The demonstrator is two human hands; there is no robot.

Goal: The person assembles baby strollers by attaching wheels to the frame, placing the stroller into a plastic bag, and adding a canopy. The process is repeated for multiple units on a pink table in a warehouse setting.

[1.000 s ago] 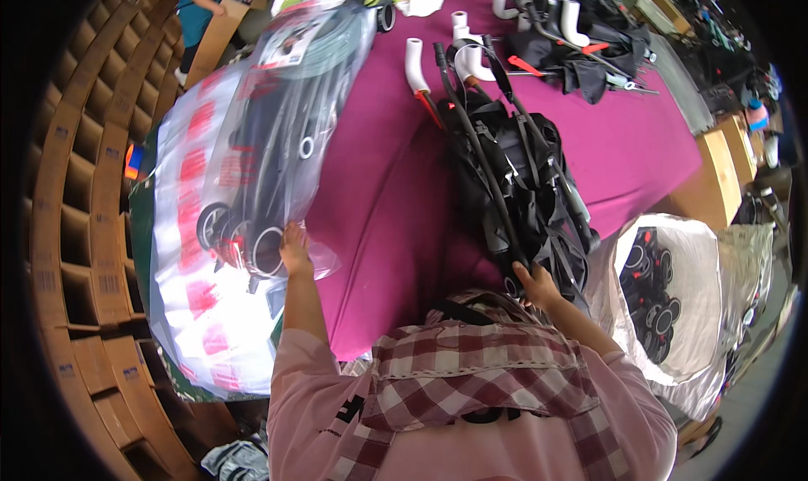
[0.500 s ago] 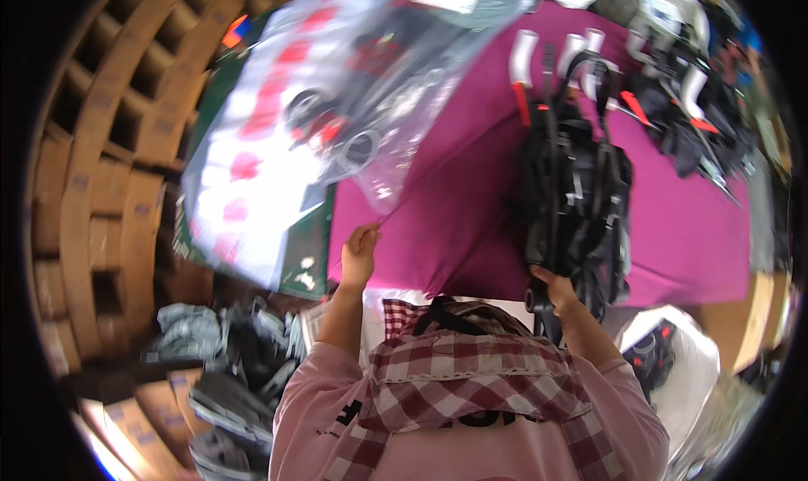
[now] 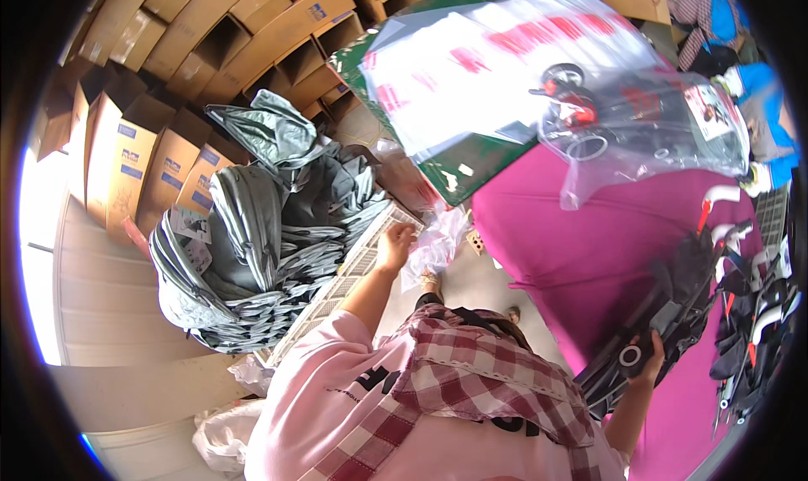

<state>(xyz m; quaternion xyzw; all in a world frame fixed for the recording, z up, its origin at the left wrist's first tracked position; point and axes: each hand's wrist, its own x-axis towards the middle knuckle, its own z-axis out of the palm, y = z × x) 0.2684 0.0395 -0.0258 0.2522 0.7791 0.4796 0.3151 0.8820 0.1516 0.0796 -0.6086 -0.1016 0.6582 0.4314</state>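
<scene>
My right hand (image 3: 653,360) grips a black folded stroller frame (image 3: 683,289) that lies at the right part of the table's magenta cloth (image 3: 581,254). A small wheel with a white ring (image 3: 629,356) sits beside its fingers. My left hand (image 3: 396,245) hovers at the edge of a cream plastic crate (image 3: 324,314), its fingers loosely bent and a little apart, with nothing visible in them. Grey-green folded fabric pieces (image 3: 290,262) are piled in that crate, left of the hand. Some have printed cards (image 3: 192,225) on them.
A clear plastic bag (image 3: 652,136) with stroller parts lies on white-and-red sheets (image 3: 471,69) over a green board (image 3: 471,168). Cardboard boxes (image 3: 244,26) are stacked behind. More black frames (image 3: 749,321) hang at the right. Co-workers (image 3: 715,26) are at the far right.
My view has swung left, bringing the crate of grey-green fabric nearer the middle. My left hand has left the clear bag's corner for the crate's edge. My right hand still holds the stroller frame.
</scene>
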